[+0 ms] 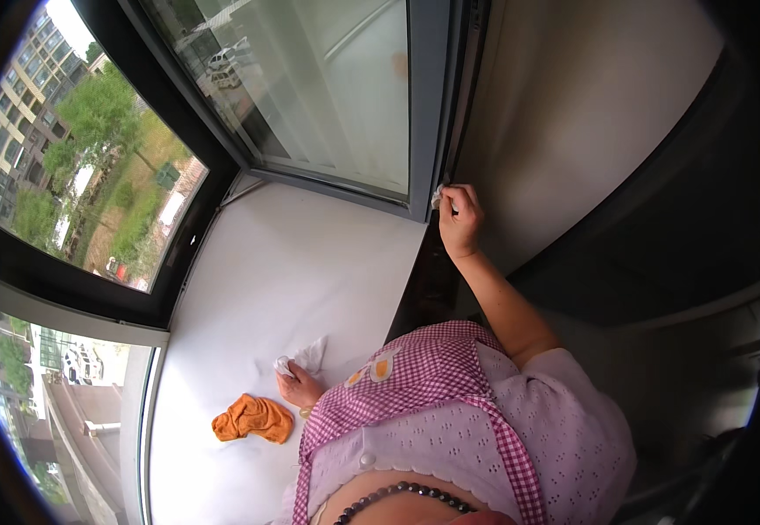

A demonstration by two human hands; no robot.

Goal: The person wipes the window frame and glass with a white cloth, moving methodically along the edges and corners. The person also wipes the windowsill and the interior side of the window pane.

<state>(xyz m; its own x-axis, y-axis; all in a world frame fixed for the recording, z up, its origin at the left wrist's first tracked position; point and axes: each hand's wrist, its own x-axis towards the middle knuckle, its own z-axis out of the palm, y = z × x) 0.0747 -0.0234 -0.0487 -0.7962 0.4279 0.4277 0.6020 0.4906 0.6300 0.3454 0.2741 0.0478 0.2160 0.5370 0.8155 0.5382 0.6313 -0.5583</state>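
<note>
My right hand (462, 220) pinches a small white wad (438, 197), paper or cloth, at the lower outer corner of an opened window sash (422, 157) with a grey frame. The wad meets the outer edge of the frame there. Close to my body, my left hand (298, 384) grips a crumpled white tissue or thin cloth (313, 354) low over the white windowsill (301, 262). Part of the left hand is hidden behind my checked apron (419, 367). An orange cloth (253, 419) lies folded on the sill, to the left of that hand.
The sash stands swung inward over the sill. A dark window frame (176, 269) bounds the opening at the left, with trees and buildings outside. A thin metal stay (243, 192) shows near the sash's inner lower corner. A pale wall (590, 118) rises at the right.
</note>
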